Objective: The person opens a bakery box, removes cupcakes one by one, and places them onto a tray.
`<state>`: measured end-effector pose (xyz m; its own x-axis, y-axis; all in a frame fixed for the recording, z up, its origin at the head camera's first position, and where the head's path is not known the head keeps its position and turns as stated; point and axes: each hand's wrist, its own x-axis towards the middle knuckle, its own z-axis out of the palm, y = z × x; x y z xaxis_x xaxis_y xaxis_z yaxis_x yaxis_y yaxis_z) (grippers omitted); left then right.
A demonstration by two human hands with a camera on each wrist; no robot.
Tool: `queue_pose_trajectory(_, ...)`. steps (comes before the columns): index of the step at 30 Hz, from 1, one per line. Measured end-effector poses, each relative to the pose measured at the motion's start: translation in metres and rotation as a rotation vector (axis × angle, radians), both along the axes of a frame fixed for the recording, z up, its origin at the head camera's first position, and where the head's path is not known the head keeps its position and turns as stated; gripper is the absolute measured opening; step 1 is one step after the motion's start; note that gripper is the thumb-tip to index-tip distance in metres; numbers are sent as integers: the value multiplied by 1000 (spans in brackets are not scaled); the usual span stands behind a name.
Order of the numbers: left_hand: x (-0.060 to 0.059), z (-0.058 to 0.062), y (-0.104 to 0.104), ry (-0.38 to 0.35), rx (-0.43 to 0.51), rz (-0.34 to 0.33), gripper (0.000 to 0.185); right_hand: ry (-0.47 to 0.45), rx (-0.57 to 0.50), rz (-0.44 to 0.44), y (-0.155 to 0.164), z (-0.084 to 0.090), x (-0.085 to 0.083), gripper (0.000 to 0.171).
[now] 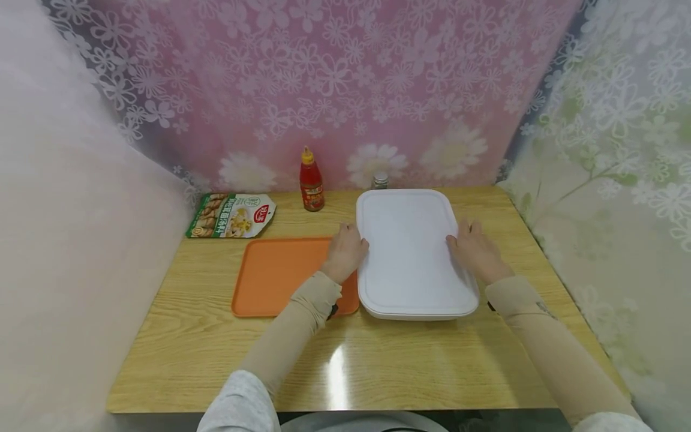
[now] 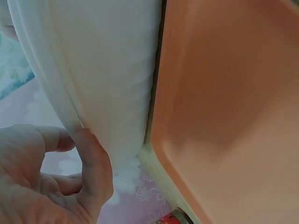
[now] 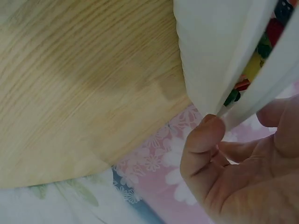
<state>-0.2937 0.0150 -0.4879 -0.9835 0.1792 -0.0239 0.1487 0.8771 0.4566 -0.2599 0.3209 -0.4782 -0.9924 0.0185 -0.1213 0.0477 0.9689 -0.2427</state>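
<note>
Right wrist cam shows a gap under the white lid (image 1: 410,252), multicoloured contents (image 3: 256,63) inside the white box (image 3: 210,46); head view hides that. Arms reach forward, left hand (image 1: 345,252) and right hand (image 1: 476,253) pinching opposite lid edges. Box sits beside orange tray (image 1: 281,276), partly blocking small jar (image 1: 380,180).

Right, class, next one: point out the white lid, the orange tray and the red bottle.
White lid (image 1: 412,252): head view, middle of its top.
Orange tray (image 1: 286,276): head view, bare part of its base.
Red bottle (image 1: 311,180): head view, on its body.
</note>
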Motion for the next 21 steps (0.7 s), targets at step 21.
queue_pose_trajectory(21,-1,1,-3,-29,34,-16,42,-59,-83,11,3,7,-1,56)
